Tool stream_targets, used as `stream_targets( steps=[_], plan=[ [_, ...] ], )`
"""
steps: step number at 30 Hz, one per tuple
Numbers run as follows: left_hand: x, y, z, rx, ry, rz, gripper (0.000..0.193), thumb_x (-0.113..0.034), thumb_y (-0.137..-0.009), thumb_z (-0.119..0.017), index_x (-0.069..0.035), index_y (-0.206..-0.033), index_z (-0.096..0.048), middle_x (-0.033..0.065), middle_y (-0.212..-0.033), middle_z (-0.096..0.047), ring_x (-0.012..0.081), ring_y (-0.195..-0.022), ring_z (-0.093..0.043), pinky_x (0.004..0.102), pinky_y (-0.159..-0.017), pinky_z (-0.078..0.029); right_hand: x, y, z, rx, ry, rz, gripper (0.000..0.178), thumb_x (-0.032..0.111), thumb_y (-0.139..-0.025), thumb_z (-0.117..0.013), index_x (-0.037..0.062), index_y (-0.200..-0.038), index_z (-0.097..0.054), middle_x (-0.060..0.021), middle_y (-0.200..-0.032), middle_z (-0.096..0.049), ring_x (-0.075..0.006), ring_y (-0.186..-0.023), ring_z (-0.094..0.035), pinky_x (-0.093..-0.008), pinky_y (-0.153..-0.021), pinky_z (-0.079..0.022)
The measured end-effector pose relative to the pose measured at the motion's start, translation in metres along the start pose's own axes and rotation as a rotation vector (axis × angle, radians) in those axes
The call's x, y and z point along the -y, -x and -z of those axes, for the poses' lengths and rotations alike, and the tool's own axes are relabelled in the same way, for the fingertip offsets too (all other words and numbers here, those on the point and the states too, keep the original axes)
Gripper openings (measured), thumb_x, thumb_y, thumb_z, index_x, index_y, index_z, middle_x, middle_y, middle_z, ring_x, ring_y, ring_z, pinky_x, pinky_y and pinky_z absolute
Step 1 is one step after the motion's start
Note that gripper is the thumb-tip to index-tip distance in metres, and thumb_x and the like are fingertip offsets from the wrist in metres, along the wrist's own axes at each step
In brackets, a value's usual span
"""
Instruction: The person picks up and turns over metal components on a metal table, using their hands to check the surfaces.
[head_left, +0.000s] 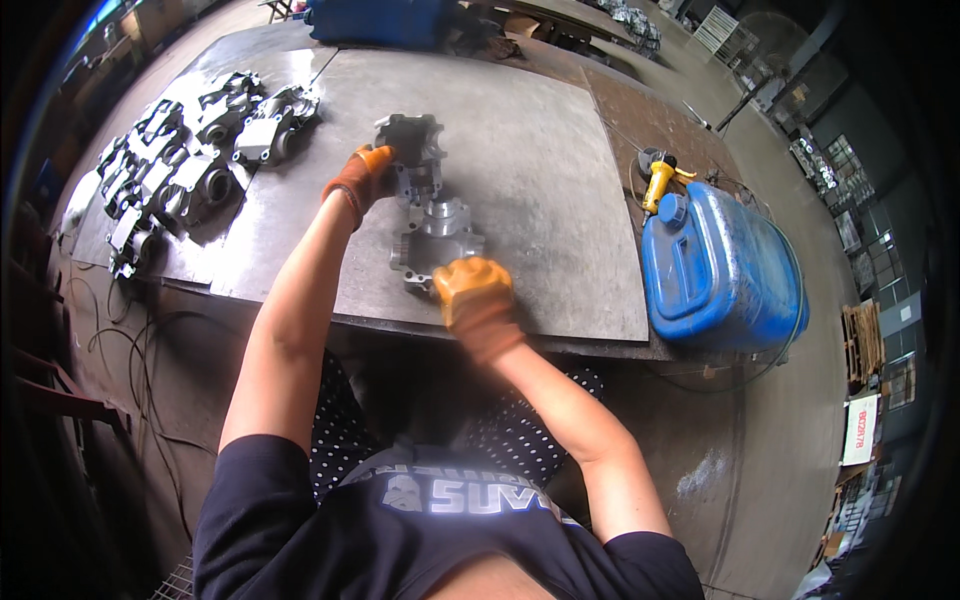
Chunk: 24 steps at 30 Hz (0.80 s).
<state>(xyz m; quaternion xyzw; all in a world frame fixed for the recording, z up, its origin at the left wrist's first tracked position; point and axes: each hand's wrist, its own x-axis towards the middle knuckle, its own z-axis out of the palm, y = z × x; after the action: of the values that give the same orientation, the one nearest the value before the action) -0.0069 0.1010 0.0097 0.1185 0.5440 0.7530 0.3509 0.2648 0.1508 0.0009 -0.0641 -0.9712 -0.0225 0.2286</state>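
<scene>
A grey cast metal housing [428, 205] lies on the steel worktable [540, 180], long axis running away from me. My left hand [362, 178], in an orange glove, grips its left side near the far end. My right hand [474, 296], also orange-gloved, holds the near end of the casting at the table's front edge. Both bare forearms reach up from the lower part of the picture.
Several similar grey castings [185, 165] are piled at the table's left. A blue plastic drum [720, 270] lies on its side to the right, with a yellow hand tool [658, 182] beyond it. Cables trail on the floor at left.
</scene>
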Motion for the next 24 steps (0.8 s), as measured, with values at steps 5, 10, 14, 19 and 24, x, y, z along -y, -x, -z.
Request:
stream_targets(
  steps=[5, 10, 14, 19, 24],
  plan=[
    [0.003, -0.035, 0.044, -0.245, -0.511, 0.036, 0.031, -0.026, -0.095, -0.064, -0.009, -0.121, -0.06, 0.0134, -0.113, -0.066, 0.0298, -0.079, -0.07, 0.0425, -0.072, -0.06, 0.05, -0.014, -0.012, 0.109, 0.044, 0.017, 0.008, 0.022, -0.084, -0.062, 0.0175, -0.09, -0.065, -0.0004, -0.085, -0.066, -0.0222, -0.086, -0.065, -0.0403, -0.08, -0.049],
    [0.001, 0.003, 0.044, -0.46, -1.304, -0.387, 0.041, -0.033, -0.085, -0.076, -0.007, -0.113, -0.065, 0.02, -0.112, -0.069, 0.0356, -0.094, -0.068, 0.0425, -0.081, -0.055, 0.034, -0.01, -0.004, -0.112, -0.471, 0.048, 0.04, 0.017, -0.075, -0.068, 0.0106, -0.114, -0.064, -0.0111, -0.101, -0.066, -0.0314, -0.096, -0.064, -0.0436, -0.085, -0.052],
    [0.034, 0.123, -0.019, -0.148, -1.355, -0.66, 0.047, -0.032, -0.079, -0.078, -0.009, -0.118, -0.063, 0.0171, -0.119, -0.065, 0.0357, -0.114, -0.06, 0.0442, -0.099, -0.046, -0.018, -0.005, -0.001, -0.159, -0.548, -0.267, 0.034, 0.012, -0.076, -0.063, 0.0055, -0.109, -0.065, -0.0174, -0.098, -0.067, -0.0395, -0.092, -0.064, -0.046, -0.081, -0.055],
    [0.067, 0.181, -0.013, 0.128, -1.532, -0.674, 0.046, -0.033, -0.079, -0.076, -0.015, -0.12, -0.064, 0.0073, -0.123, -0.063, 0.0338, -0.128, -0.052, 0.0512, -0.112, -0.034, -0.082, -0.085, -0.027, -0.241, -0.076, -0.052, 0.037, 0.023, -0.075, -0.074, 0.0113, -0.11, -0.069, -0.0085, -0.103, -0.072, -0.0279, -0.102, -0.067, -0.0411, -0.089, -0.054],
    [0.033, 0.166, 0.042, 0.326, -1.661, -0.792, 0.045, -0.027, -0.077, -0.078, -0.028, -0.12, -0.068, 0.001, -0.134, -0.058, 0.0314, -0.141, -0.042, 0.0512, -0.12, -0.027, -0.064, -0.181, -0.042, 0.41, 0.047, -0.244, 0.045, 0.033, -0.086, -0.067, 0.0248, -0.13, -0.063, 0.001, -0.136, -0.063, -0.0214, -0.123, -0.061, -0.0378, -0.103, -0.048]
  ],
)
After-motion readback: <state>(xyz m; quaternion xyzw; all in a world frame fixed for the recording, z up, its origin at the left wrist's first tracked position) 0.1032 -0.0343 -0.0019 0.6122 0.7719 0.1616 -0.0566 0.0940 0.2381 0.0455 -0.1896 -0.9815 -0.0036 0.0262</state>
